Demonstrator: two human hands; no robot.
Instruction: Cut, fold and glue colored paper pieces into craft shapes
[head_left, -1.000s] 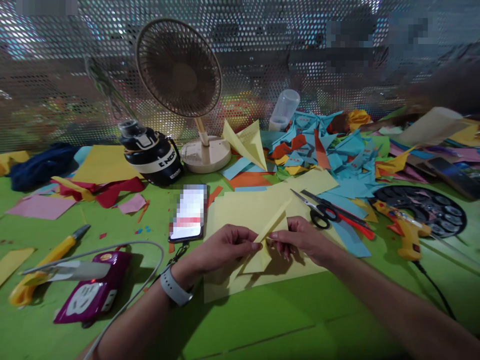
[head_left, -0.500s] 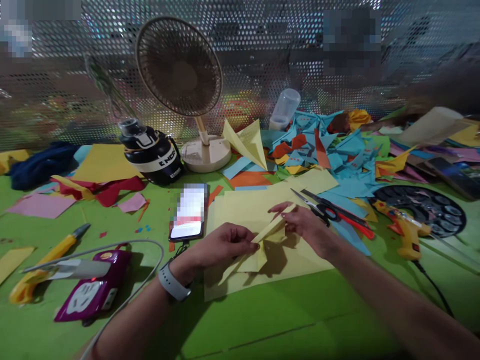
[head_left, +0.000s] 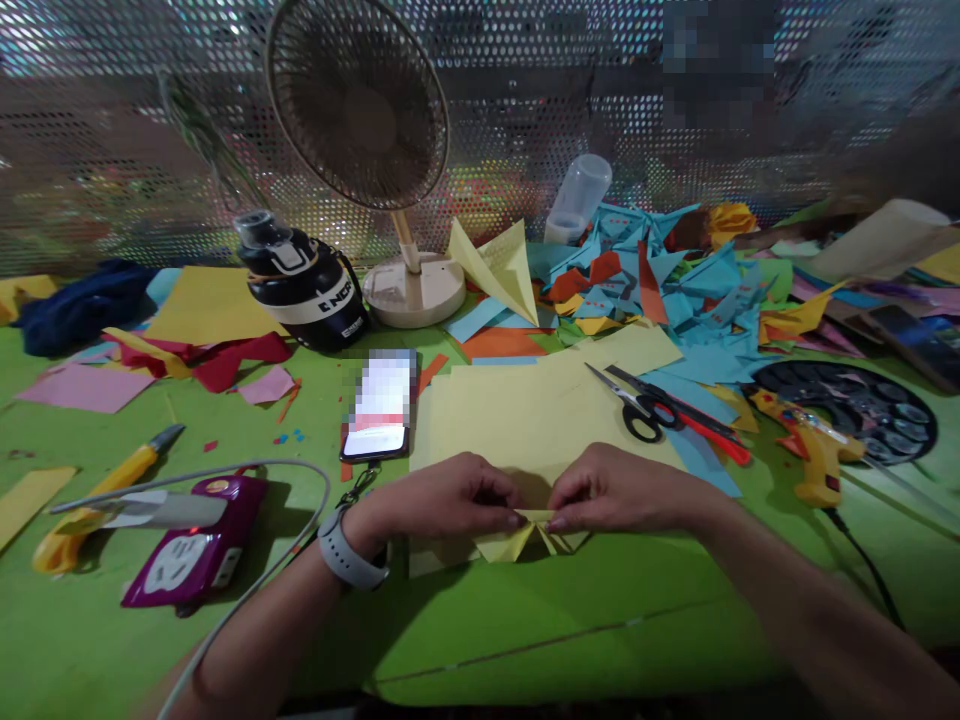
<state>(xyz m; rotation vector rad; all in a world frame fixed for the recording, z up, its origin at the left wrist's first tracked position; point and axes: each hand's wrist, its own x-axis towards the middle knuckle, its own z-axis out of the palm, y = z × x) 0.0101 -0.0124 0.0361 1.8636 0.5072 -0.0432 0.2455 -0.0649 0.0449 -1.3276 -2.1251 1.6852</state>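
Observation:
Both hands pinch a small folded piece of yellow paper (head_left: 529, 540), held near the front edge of the stacked yellow sheets (head_left: 502, 415). My left hand (head_left: 465, 495), with a pale watch (head_left: 351, 550) on the wrist, grips its left side between thumb and fingers. On the other side my right hand (head_left: 600, 490) pinches it close to the middle, the two thumbs almost meeting. Folds fan out below the thumbs. Beyond my right hand lie scissors (head_left: 637, 410) with black handles, beside a red-handled cutter (head_left: 697, 420).
A phone (head_left: 381, 405) lies left of the sheets. Farther left are a purple device (head_left: 199, 545) and a yellow-handled tool (head_left: 112, 490). A fan (head_left: 409, 290) and a black bottle (head_left: 307, 295) stand behind. Blue folded papers (head_left: 675, 280) pile up back right; a yellow glue gun (head_left: 814, 460) lies right.
Both hands have come down toward me with the yellow paper, which was slanted and is now roughly level. The right hand has moved in closer to the left. The view has tilted slightly.

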